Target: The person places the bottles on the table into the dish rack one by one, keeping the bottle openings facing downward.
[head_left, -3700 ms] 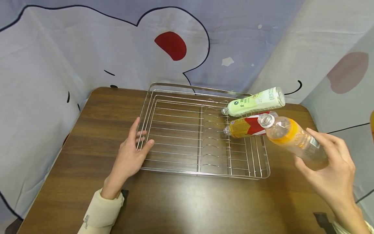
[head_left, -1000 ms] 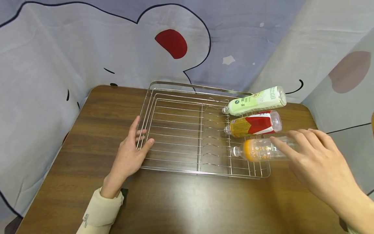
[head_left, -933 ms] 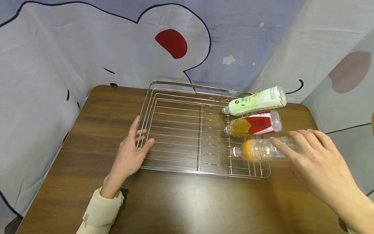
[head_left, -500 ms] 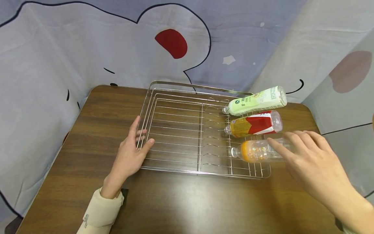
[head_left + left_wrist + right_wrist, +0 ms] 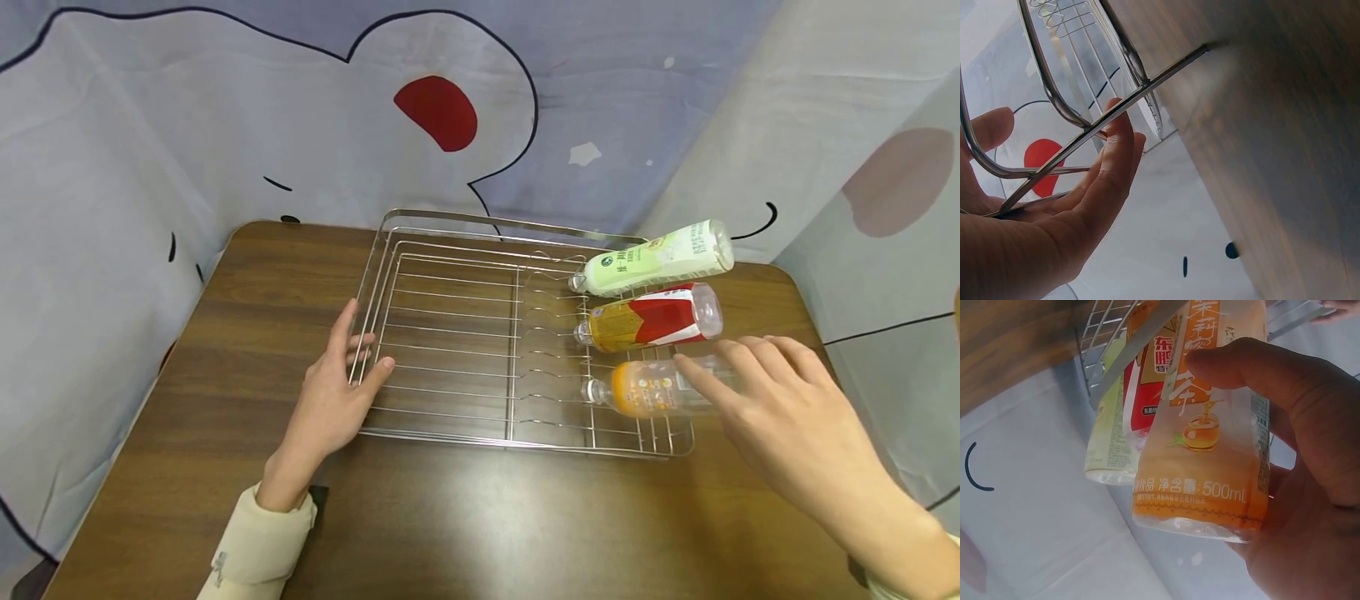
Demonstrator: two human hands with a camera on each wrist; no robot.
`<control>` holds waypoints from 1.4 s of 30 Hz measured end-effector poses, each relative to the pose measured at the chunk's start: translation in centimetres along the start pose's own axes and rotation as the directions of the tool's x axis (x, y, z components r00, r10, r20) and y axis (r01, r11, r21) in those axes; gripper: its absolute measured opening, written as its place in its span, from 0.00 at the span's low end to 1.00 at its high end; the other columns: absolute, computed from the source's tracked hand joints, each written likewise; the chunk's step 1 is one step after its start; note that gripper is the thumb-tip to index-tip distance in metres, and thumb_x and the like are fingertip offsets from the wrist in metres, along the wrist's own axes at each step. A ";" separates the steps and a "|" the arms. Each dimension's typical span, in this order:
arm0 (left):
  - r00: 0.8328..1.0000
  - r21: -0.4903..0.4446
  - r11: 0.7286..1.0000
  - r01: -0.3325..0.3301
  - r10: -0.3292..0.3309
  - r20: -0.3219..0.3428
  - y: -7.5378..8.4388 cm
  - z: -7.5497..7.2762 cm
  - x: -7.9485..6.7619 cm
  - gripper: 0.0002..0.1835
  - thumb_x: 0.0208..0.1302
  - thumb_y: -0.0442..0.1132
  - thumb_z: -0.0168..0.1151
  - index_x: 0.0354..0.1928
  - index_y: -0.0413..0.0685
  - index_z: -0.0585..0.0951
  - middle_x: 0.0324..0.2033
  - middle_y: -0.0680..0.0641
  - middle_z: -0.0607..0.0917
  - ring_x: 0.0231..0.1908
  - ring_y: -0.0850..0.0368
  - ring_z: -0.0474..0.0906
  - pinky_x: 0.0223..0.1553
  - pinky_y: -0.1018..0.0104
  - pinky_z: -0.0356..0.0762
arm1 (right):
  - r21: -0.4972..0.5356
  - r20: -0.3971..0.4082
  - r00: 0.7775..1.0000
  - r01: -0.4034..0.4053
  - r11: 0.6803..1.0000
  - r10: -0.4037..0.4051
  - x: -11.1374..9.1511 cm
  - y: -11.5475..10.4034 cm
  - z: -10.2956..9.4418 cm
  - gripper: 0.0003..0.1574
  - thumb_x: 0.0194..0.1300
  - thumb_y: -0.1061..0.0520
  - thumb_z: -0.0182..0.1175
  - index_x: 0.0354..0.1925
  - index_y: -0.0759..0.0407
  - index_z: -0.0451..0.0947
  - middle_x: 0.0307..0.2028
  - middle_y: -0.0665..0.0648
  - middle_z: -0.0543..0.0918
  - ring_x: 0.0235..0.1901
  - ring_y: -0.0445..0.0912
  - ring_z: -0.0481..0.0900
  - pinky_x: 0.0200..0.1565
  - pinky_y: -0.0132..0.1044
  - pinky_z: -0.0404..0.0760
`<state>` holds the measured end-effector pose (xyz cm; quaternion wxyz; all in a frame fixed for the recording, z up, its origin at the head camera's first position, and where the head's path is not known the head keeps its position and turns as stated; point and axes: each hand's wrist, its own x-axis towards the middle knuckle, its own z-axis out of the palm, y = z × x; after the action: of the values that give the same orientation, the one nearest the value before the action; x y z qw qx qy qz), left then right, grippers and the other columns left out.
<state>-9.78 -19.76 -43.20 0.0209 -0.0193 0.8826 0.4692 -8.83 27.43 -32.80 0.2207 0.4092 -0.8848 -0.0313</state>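
Observation:
A silver wire rack (image 5: 480,440) lies on the wooden table. My left hand (image 5: 333,400) holds its left side, thumb inside the frame and fingers outside; the left wrist view shows fingers (image 5: 1116,156) around the metal bars. With my right hand (image 5: 787,417) I grip the base end of a clear plastic drink bottle (image 5: 652,390) with an orange-patterned label. It lies sideways over the rack's right part, neck to the left. In the right wrist view my thumb presses the label of this bottle (image 5: 1197,475). Beyond it lie a red-and-gold bottle (image 5: 652,318) and a pale green bottle (image 5: 660,260).
Both other bottles rest on the rack's right side with necks pointing left and bases past the rim. The wooden table (image 5: 480,517) extends in front of the rack. A patterned cloth (image 5: 225,125) hangs behind and along the sides.
My right hand has brought the orange-labelled bottle from a tilted pose right of the rack down beside the red-and-gold one, then slid it slightly left. My left hand stays on the rack.

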 end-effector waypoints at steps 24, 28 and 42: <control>1.000 0.002 1.000 0.009 -0.009 -0.002 -0.1 0.0 -0.1 0.51 0.84 0.50 0.64 0.92 0.59 0.41 0.76 0.35 0.77 0.73 0.31 0.75 0.62 0.32 0.81 | 0.011 -0.022 1.000 0.017 1.000 -0.016 0.3 -0.7 1.1 0.32 0.51 0.75 0.60 0.57 0.66 0.83 0.44 0.69 0.79 0.43 0.70 0.79 0.53 0.68 0.78; 1.000 0.005 1.000 0.004 -0.004 0.000 0.0 0.0 0.0 0.51 0.84 0.50 0.64 0.92 0.58 0.41 0.76 0.35 0.77 0.73 0.31 0.75 0.61 0.32 0.81 | 0.012 -0.020 1.000 0.021 1.000 -0.021 0.2 -0.6 1.3 0.32 0.52 0.74 0.60 0.57 0.67 0.83 0.45 0.69 0.79 0.43 0.70 0.79 0.54 0.69 0.78; 1.000 0.011 1.000 0.002 -0.002 -0.001 0.1 0.0 0.0 0.51 0.84 0.49 0.64 0.92 0.59 0.41 0.75 0.35 0.77 0.72 0.31 0.76 0.61 0.33 0.81 | 0.004 0.039 0.999 0.035 0.999 -0.035 0.2 -0.5 1.7 0.34 0.50 0.75 0.62 0.59 0.68 0.84 0.46 0.70 0.79 0.44 0.70 0.78 0.53 0.68 0.77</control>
<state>-9.77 -19.75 -43.13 0.0211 -0.0202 0.8853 0.4642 -9.34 26.75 -34.39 0.2022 0.4243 -0.8817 -0.0415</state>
